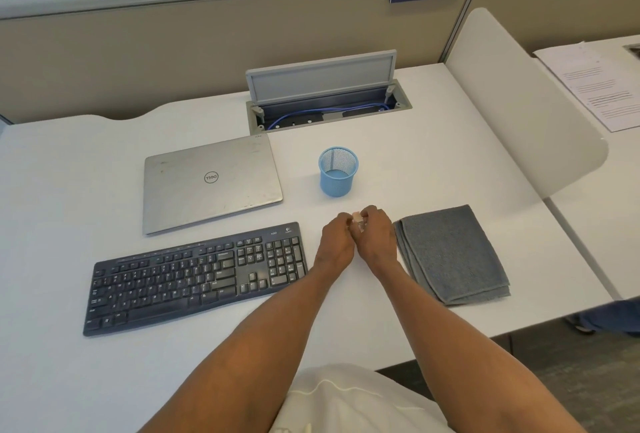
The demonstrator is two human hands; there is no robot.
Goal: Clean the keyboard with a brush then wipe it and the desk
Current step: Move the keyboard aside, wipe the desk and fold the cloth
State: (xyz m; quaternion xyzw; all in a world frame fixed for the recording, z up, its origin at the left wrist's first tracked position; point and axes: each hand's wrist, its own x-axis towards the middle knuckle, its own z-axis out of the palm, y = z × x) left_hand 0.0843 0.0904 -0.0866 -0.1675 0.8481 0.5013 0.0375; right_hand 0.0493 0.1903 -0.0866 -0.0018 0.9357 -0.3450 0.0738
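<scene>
A black keyboard (197,276) lies on the white desk (69,190) at the left. Just right of it my left hand (334,242) and my right hand (375,237) meet, fingers curled round a small pale object (356,219) with a clear part, most of it hidden between them; it may be the brush. A folded grey cloth (452,252) lies flat on the desk right of my right hand.
A shut silver laptop (211,179) sits behind the keyboard. A blue mesh cup (337,171) stands behind my hands. An open cable hatch (325,100) is at the back. A white divider (526,103) borders the right side, papers (595,86) beyond it.
</scene>
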